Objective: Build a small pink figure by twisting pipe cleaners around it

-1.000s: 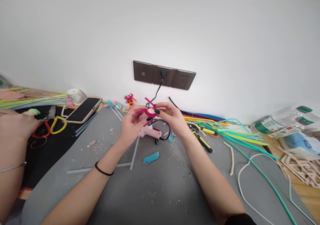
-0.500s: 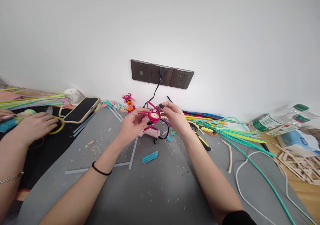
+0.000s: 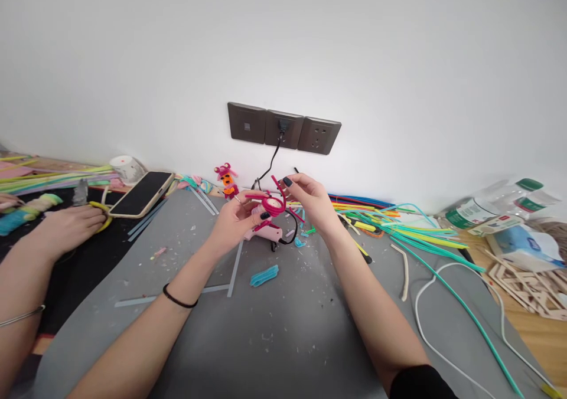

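My left hand [image 3: 239, 219] grips a coil of magenta pipe cleaner [image 3: 275, 205] wound around a pale round centre, with loose strands sticking out. On its right, my right hand [image 3: 309, 199] has thumb and fingers closed at a raised strand of the same pipe cleaner; the fingertips partly hide the contact. Just below the hands lies a pale pink glue gun [image 3: 269, 232] with a black cord. Behind my left hand stands a small magenta and orange pipe-cleaner figure [image 3: 227, 180]. A folded blue pipe-cleaner bundle [image 3: 264, 275] rests on the grey mat nearer to me.
On the left, a co-worker's hand [image 3: 73, 228] is by yellow-handled scissors [image 3: 104, 216]; a phone [image 3: 142, 194] and a white cup [image 3: 127, 170] are near it. At right are many pipe cleaners [image 3: 425, 236], bottles [image 3: 472, 213], a tissue pack [image 3: 525, 247] and wooden pieces [image 3: 527, 287].
My right hand has shifted slightly, and the magenta strand beside it now stands more upright. My left hand keeps the coil. The co-worker's hand has moved slightly, uncovering a colourful fuzzy piece.
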Demonstrator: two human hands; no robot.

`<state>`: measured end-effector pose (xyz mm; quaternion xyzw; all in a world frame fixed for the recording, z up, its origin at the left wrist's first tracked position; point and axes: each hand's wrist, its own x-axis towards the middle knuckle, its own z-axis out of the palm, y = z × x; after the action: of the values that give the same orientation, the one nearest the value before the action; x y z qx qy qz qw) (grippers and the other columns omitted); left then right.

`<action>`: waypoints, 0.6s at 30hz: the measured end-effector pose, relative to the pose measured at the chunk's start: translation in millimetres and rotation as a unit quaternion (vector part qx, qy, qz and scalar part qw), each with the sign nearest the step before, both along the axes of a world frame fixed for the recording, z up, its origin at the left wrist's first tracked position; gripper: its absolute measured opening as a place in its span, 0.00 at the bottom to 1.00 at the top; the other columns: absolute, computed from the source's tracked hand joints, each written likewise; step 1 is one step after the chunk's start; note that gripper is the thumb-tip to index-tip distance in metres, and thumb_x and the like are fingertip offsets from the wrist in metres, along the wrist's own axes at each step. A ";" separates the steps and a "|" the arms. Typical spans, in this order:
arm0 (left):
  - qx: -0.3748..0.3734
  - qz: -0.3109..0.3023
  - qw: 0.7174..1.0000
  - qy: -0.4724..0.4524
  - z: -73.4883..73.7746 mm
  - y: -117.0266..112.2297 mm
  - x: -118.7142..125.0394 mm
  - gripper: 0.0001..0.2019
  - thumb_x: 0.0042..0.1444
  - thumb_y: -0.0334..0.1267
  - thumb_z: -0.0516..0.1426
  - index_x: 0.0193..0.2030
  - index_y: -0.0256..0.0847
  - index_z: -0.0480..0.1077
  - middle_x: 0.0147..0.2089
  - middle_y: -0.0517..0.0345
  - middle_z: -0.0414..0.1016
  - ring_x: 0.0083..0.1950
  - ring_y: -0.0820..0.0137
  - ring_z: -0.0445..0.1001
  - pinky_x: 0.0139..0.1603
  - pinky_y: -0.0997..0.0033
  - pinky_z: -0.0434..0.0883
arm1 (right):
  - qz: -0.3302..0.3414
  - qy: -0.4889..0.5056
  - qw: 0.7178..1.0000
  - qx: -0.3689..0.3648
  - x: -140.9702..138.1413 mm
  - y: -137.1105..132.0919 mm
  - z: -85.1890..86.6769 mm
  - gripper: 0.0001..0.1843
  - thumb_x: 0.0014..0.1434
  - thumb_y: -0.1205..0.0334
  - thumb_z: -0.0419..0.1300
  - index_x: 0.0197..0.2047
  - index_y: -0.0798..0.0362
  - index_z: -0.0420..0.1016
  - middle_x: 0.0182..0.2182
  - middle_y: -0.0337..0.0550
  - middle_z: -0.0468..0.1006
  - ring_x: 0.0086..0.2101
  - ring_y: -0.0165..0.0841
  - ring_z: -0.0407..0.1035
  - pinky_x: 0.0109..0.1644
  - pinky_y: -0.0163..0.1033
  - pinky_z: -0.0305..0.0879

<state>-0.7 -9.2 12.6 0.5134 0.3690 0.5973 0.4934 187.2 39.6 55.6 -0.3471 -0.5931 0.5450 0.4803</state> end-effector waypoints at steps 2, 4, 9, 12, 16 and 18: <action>-0.003 0.019 1.000 -0.015 0.0 1.2 -0.1 0.21 0.45 0.45 0.74 0.44 0.42 0.77 0.50 0.50 0.81 0.50 0.62 0.79 0.45 0.66 0.80 | -0.025 -0.051 0.997 0.054 2.1 0.3 1.2 0.15 0.56 0.49 0.68 0.38 0.52 0.79 0.34 0.40 0.79 0.34 0.30 0.71 0.40 0.38 0.69; -0.011 0.034 0.999 -0.038 -0.1 2.5 -0.4 0.22 0.45 0.46 0.74 0.45 0.42 0.77 0.49 0.50 0.81 0.49 0.63 0.79 0.43 0.67 0.79 | -0.041 -0.092 0.991 0.094 3.8 -0.3 1.9 0.12 0.58 0.53 0.67 0.39 0.53 0.81 0.37 0.43 0.80 0.35 0.31 0.72 0.40 0.38 0.70; -0.037 0.056 0.991 -0.113 0.5 5.8 -1.0 0.24 0.42 0.48 0.76 0.44 0.42 0.77 0.47 0.51 0.81 0.47 0.65 0.79 0.43 0.69 0.78 | -0.026 -0.141 0.974 0.175 2.2 -7.3 3.4 0.12 0.63 0.65 0.59 0.46 0.53 0.82 0.44 0.47 0.81 0.40 0.32 0.76 0.45 0.39 0.74; -0.038 0.056 0.987 -0.144 1.0 6.9 -1.4 0.24 0.42 0.47 0.76 0.45 0.43 0.78 0.47 0.52 0.81 0.48 0.65 0.79 0.44 0.69 0.77 | -0.012 -0.160 0.953 0.256 -2.2 -12.4 4.0 0.16 0.65 0.69 0.56 0.51 0.51 0.81 0.48 0.48 0.81 0.46 0.34 0.76 0.49 0.41 0.75; -0.050 0.046 0.984 -0.166 0.8 6.6 -2.5 0.23 0.43 0.45 0.76 0.44 0.44 0.78 0.47 0.53 0.80 0.47 0.67 0.78 0.43 0.71 0.77 | -0.003 -0.206 0.920 0.332 -6.6 -15.7 2.6 0.15 0.69 0.68 0.55 0.52 0.50 0.80 0.50 0.49 0.81 0.51 0.37 0.75 0.56 0.46 0.74; -0.060 0.044 0.982 -0.175 0.3 6.6 -3.2 0.23 0.43 0.44 0.76 0.44 0.44 0.78 0.47 0.54 0.80 0.46 0.68 0.79 0.43 0.72 0.76 | -0.003 -0.222 0.910 0.350 -8.0 -16.4 0.4 0.15 0.70 0.66 0.55 0.54 0.50 0.79 0.50 0.50 0.80 0.52 0.38 0.75 0.58 0.48 0.73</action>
<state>-3.9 -2.7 13.0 0.3536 0.3339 0.6761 0.5535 179.2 23.2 56.0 -0.2705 -0.8363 0.2096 0.4284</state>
